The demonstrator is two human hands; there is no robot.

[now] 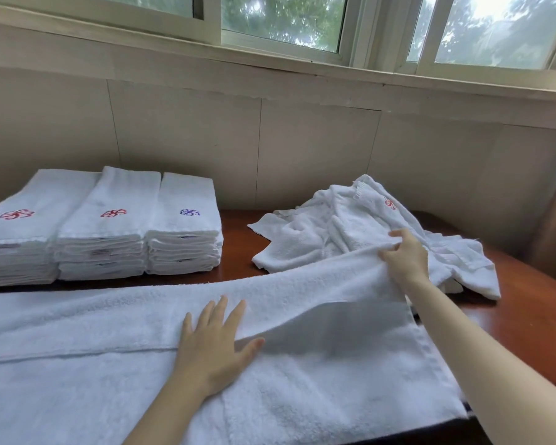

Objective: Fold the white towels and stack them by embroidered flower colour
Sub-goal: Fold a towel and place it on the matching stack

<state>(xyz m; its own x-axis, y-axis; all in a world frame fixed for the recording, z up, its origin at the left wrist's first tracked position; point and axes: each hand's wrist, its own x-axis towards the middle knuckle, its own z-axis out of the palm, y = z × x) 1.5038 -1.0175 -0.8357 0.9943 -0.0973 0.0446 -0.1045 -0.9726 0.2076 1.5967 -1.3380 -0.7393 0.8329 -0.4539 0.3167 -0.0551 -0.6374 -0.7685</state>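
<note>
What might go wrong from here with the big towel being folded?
The right hand pinches an edge of the spread towel right beside the loose pile, so it might drag another towel along. Only the flat left hand holds it down, so the fold could skew. Its flower is hidden; it could join the wrong one, red-flower stack or blue-flower stack.

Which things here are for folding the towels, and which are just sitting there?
For the job:
spread towel, with the left hand flat on it and the right hand pinching its far edge
left red-flower stack
middle red-flower stack
blue-flower stack
unfolded pile

Just there:
table
window
wall
</note>
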